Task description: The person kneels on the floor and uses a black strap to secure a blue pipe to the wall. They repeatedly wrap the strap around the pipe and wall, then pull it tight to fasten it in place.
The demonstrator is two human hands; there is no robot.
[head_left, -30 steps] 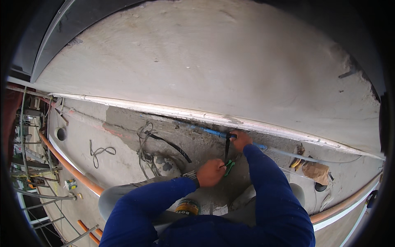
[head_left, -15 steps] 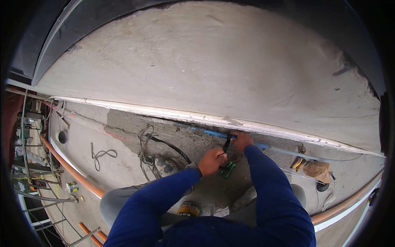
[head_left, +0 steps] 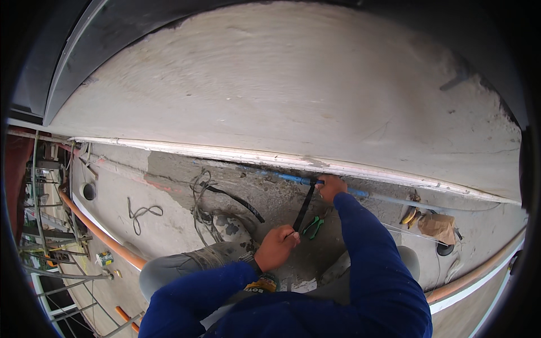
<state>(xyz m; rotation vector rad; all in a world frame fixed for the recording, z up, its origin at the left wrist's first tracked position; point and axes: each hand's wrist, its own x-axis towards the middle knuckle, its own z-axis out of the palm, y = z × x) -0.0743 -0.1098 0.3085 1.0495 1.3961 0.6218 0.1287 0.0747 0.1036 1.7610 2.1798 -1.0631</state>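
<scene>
A blue pipe (head_left: 287,177) runs along the foot of the wall. My right hand (head_left: 332,188) is closed around it, where a black strip (head_left: 305,205) meets the pipe. From there the strip stretches taut toward me, and my left hand (head_left: 274,248) pinches its near end. Whether the strip is wrapped or only pressed under my right fingers is hidden. Green-handled pliers (head_left: 313,226) lie on the concrete between my hands, touched by neither. Farther left, a second black strip (head_left: 234,198) lies loose beside a tangle of thin grey cord (head_left: 198,205).
A white ledge (head_left: 225,151) borders the wall above the pipe. To the right lie a brown paper bag (head_left: 437,227) and a yellow-handled tool (head_left: 410,214). Orange pipes (head_left: 104,234) and metal scaffolding (head_left: 42,225) stand left. A can (head_left: 264,283) sits between my legs.
My left hand has drawn back toward me and left, stretching out more of the black strip and uncovering the pliers. My right hand stays on the pipe.
</scene>
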